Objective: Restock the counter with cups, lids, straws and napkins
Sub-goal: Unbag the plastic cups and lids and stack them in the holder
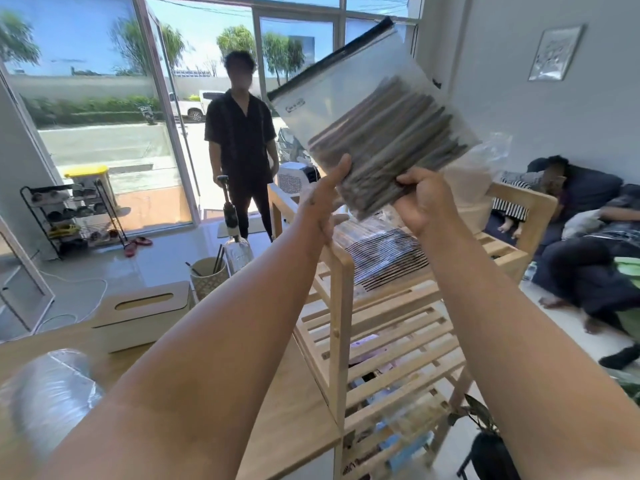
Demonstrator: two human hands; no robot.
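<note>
Straws (384, 147): a dark bundle inside a clear zip bag (341, 84), raised in the air and tilted, seal strip at upper left.

Nearest, lower left: a blurred clear plastic-wrapped roll (45, 393) lying on the desk (291, 410); contents not legible. Behind it, a white box with a slotted wooden lid (142, 317), also on the desk.

Left hand (325, 199) grips the bag's lower edge, thumb pressed on the front. Right hand (426, 202) grips the lower right corner, fingers curled round the bundle.

Below the bag stands a slatted wooden rack (391, 327), just beside the desk. Beyond it, a person in black (240, 133) stands by the glass door with an upright vacuum (230, 209). Shoe rack (72, 216) at far left.
</note>
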